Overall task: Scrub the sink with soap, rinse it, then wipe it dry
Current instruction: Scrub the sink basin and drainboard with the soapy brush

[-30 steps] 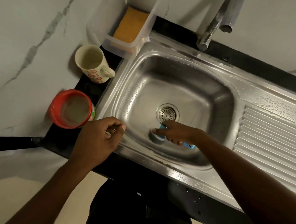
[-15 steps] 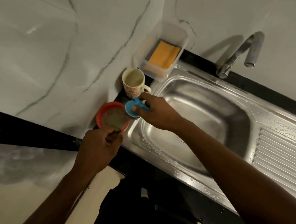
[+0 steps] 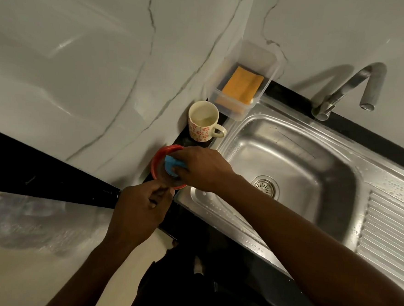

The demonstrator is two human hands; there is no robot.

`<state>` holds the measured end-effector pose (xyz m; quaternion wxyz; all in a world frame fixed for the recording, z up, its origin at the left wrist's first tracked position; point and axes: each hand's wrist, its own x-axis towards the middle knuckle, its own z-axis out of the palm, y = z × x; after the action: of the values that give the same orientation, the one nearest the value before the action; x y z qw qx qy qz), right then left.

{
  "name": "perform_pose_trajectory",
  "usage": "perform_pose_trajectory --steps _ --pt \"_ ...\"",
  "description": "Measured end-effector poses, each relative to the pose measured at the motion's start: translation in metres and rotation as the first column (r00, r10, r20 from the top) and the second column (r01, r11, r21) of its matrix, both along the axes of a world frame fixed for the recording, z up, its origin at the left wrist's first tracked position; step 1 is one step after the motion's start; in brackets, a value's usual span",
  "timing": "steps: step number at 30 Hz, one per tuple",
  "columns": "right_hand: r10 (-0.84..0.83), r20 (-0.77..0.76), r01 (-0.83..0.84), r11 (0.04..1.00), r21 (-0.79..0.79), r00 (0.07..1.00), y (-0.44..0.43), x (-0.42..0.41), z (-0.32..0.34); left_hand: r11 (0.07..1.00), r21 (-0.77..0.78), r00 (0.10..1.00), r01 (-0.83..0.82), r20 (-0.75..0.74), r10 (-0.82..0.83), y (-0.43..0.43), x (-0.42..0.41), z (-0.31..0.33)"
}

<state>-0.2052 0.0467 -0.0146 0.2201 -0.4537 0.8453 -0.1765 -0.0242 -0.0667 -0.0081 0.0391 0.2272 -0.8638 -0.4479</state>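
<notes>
The steel sink (image 3: 292, 144) is wet, with suds along its rim and a round drain (image 3: 264, 184) in the basin floor. Left of it on the black counter stands a red round soap tub (image 3: 158, 158). My right hand (image 3: 202, 168) grips a blue scrubber (image 3: 170, 166) and holds it down inside the tub. My left hand (image 3: 142, 207) sits at the tub's near rim, fingers curled against it; whether they clasp the rim is hidden. Most of the scrubber is covered by my right hand.
A patterned mug (image 3: 202, 121) stands behind the tub. A clear plastic box (image 3: 246, 84) holding an orange sponge (image 3: 242, 85) sits in the corner. The tap (image 3: 349, 88) rises at the back. A ribbed drainboard (image 3: 391, 228) lies right of the basin.
My right hand lifted the scrubber out of the basin, carried it left and lowered it into the red tub. My left hand moved to the tub's near rim.
</notes>
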Motion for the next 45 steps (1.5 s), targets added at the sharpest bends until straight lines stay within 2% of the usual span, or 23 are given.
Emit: perform_pose_trajectory --steps 5,11,15,18,20,22,25,28,30,32,35,38,41,43,45 --pt "-0.238 0.152 0.259 0.956 -0.137 0.959 0.026 -0.005 0.011 0.999 0.009 0.999 0.036 -0.027 -0.035 0.008 -0.012 0.0" --pt "-0.438 0.431 0.575 0.775 -0.263 0.789 0.094 -0.013 0.012 0.986 0.032 0.986 0.165 -0.01 -0.165 0.038 -0.04 0.001" --pt "-0.568 0.49 0.724 0.654 -0.22 0.661 0.156 -0.022 -0.01 0.961 0.062 0.963 0.27 -0.016 -0.269 0.068 -0.065 0.003" --pt "-0.699 0.429 0.811 0.56 -0.172 0.573 0.201 -0.033 -0.03 0.942 0.051 0.943 0.332 -0.02 -0.331 0.088 -0.081 0.0" --pt "-0.785 0.267 0.828 0.545 -0.132 0.559 0.227 -0.046 -0.041 0.935 0.034 0.936 0.353 -0.014 -0.353 0.101 -0.09 -0.004" --pt "-0.807 0.046 0.808 0.585 -0.073 0.589 0.25 -0.064 -0.056 0.929 0.039 0.93 0.368 -0.003 -0.368 0.111 -0.099 -0.008" --pt "-0.745 -0.216 0.763 0.646 -0.002 0.631 0.278 -0.101 -0.08 0.93 0.05 0.93 0.365 0.018 -0.366 0.125 -0.11 -0.016" --pt "-0.656 -0.356 0.715 0.697 0.05 0.665 0.288 -0.136 -0.1 0.932 0.047 0.932 0.36 0.038 -0.362 0.133 -0.117 -0.025" --pt "-0.552 -0.422 0.648 0.752 0.121 0.719 0.282 -0.156 -0.109 0.938 0.059 0.937 0.343 0.045 -0.345 0.137 -0.12 -0.03" --pt "-0.418 -0.464 0.556 0.804 0.212 0.781 0.266 -0.17 -0.12 0.944 0.072 0.943 0.322 0.06 -0.326 0.14 -0.121 -0.034" --pt "-0.34 -0.458 0.499 0.817 0.288 0.821 0.237 -0.182 -0.131 0.95 0.092 0.947 0.3 0.092 -0.308 0.144 -0.124 -0.039" --pt "-0.313 -0.416 0.473 0.8 0.37 0.854 0.249 -0.183 -0.133 0.95 0.109 0.949 0.291 0.093 -0.301 0.149 -0.129 -0.043" --pt "-0.34 -0.399 0.506 0.735 0.451 0.851 0.306 -0.172 -0.13 0.948 0.105 0.947 0.301 0.084 -0.311 0.156 -0.134 -0.044" --pt "-0.342 -0.426 0.523 0.728 0.444 0.838 0.328 -0.166 -0.128 0.945 0.097 0.944 0.311 0.08 -0.319 0.159 -0.135 -0.042" --pt "-0.345 -0.449 0.521 0.774 0.361 0.824 0.313 -0.171 -0.129 0.941 0.092 0.94 0.324 0.079 -0.332 0.161 -0.136 -0.042"
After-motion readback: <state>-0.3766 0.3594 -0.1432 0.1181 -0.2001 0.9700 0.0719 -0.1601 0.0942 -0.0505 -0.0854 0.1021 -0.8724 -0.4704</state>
